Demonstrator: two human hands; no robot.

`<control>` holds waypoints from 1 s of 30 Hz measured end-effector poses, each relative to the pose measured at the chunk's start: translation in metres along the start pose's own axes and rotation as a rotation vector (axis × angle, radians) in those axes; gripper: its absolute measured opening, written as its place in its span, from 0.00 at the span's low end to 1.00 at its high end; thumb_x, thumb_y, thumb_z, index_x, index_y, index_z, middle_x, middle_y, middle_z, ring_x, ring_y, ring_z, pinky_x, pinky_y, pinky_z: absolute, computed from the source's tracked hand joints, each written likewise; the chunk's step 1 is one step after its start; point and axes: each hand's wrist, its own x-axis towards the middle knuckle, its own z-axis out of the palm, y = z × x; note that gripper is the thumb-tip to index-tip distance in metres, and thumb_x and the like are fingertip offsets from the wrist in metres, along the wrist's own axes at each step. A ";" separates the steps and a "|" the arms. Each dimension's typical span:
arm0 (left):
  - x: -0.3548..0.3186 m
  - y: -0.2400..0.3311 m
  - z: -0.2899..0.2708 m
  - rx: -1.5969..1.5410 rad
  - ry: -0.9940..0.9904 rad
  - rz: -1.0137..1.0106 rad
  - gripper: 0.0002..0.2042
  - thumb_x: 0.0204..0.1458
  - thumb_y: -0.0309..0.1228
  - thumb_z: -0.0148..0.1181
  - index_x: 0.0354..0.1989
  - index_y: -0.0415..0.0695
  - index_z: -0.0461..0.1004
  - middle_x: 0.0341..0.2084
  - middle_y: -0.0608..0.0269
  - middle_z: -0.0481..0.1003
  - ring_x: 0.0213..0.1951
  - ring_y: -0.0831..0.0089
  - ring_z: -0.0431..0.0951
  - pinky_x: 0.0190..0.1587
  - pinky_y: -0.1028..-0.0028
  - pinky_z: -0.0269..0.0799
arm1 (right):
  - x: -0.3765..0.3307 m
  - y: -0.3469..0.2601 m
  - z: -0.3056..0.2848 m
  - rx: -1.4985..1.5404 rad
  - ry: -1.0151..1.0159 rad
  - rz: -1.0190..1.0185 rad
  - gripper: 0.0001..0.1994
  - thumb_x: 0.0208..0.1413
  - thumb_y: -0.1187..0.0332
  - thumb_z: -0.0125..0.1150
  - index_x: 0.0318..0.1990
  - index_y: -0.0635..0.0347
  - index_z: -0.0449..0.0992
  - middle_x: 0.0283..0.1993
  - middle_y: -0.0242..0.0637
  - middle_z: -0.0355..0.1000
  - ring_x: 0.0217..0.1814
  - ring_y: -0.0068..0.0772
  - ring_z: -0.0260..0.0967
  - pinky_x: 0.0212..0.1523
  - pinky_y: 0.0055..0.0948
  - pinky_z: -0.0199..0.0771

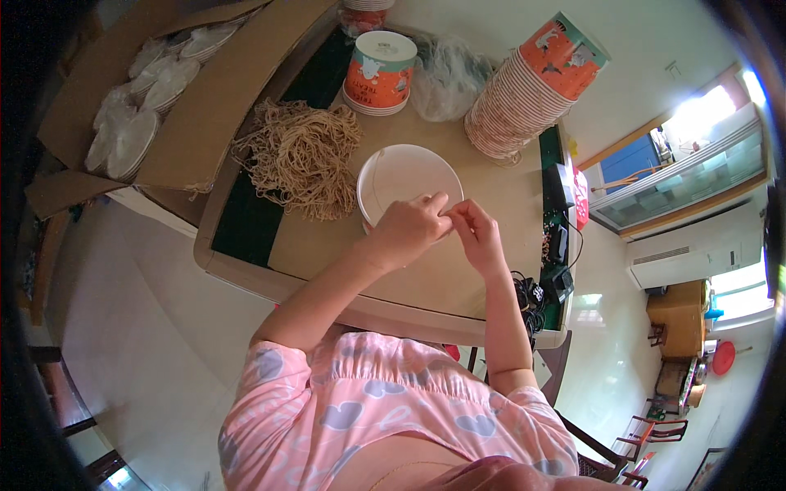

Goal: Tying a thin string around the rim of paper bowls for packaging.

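Observation:
A white-lined paper bucket [399, 173] stands mouth up on the table, just beyond my hands. Inside it, what looks like a thin pale cord runs along the left wall. My left hand [412, 231] is closed at the bucket's near right rim, its fingers curled. Thumb and fingertips of my right hand [478, 232] pinch together and meet the left fingertips there. Whatever lies between the fingers is too small and covered to make out. To the left of the bucket lies a loose heap of beige cords [307, 159].
An upside-down orange bucket [379, 75] and a crumpled plastic bag [450, 79] stand behind. A tall, leaning stack of nested buckets [524, 98] rises at the back right. Black adapters and cables [532, 295] line the right edge. A cardboard box [201, 106] of wrapped white items sits left.

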 end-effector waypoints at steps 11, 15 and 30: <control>0.000 -0.009 0.003 -0.504 0.059 -0.309 0.07 0.48 0.30 0.62 0.28 0.39 0.74 0.31 0.57 0.72 0.31 0.62 0.76 0.32 0.66 0.73 | -0.014 -0.004 0.017 -0.054 0.141 0.017 0.02 0.56 0.76 0.57 0.34 0.65 0.74 0.30 0.33 0.73 0.28 0.17 0.64 0.29 0.19 0.66; 0.003 -0.019 0.007 -0.745 -0.051 -0.482 0.08 0.51 0.30 0.60 0.30 0.36 0.75 0.26 0.57 0.75 0.26 0.69 0.75 0.31 0.70 0.70 | -0.020 -0.007 0.036 0.077 0.384 -0.039 0.02 0.56 0.78 0.57 0.36 0.65 0.75 0.36 0.31 0.73 0.35 0.15 0.65 0.34 0.16 0.65; 0.008 -0.028 0.001 -1.296 -0.204 -0.799 0.07 0.56 0.30 0.57 0.31 0.39 0.77 0.15 0.74 0.68 0.15 0.87 0.62 0.16 0.83 0.53 | -0.028 -0.016 0.056 -0.097 0.549 -0.283 0.11 0.53 0.81 0.60 0.44 0.61 0.79 0.44 0.38 0.74 0.32 0.19 0.68 0.27 0.17 0.68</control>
